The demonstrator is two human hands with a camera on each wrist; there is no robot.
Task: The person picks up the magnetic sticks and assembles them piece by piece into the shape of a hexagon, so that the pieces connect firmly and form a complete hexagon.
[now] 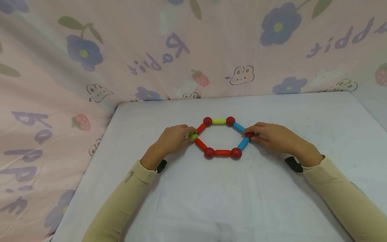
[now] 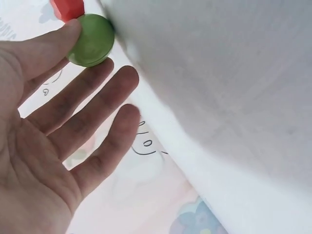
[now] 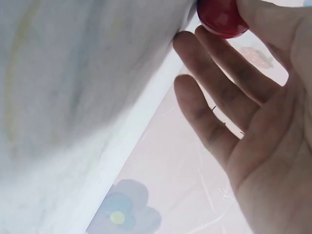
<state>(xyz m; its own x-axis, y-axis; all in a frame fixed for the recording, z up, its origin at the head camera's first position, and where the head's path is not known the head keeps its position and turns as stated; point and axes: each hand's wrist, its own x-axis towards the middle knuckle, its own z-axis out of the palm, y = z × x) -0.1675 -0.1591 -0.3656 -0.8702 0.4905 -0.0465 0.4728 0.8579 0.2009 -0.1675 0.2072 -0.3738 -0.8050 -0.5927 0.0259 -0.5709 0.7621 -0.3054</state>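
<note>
A closed ring of coloured rods and balls lies on the white table. My left hand (image 1: 178,137) pinches the green ball (image 2: 91,40) at the ring's left corner between thumb and fingers; a red rod (image 2: 68,9) joins it. At the opposite corner my right hand (image 1: 270,136) pinches a dark red ball (image 3: 223,15), where two blue rods (image 1: 239,127) meet. The far side has a yellow-green rod (image 1: 219,121) between two dark red balls. Along the near side, another red rod (image 1: 222,153) links a dark red ball (image 1: 209,153) to a second one (image 1: 236,153).
The white-covered table (image 1: 211,195) extends around the ring on all sides. Behind it and at the left hangs a pink curtain (image 1: 121,43) printed with flowers, strawberries and lettering. Black straps (image 1: 294,164) show at both wrists.
</note>
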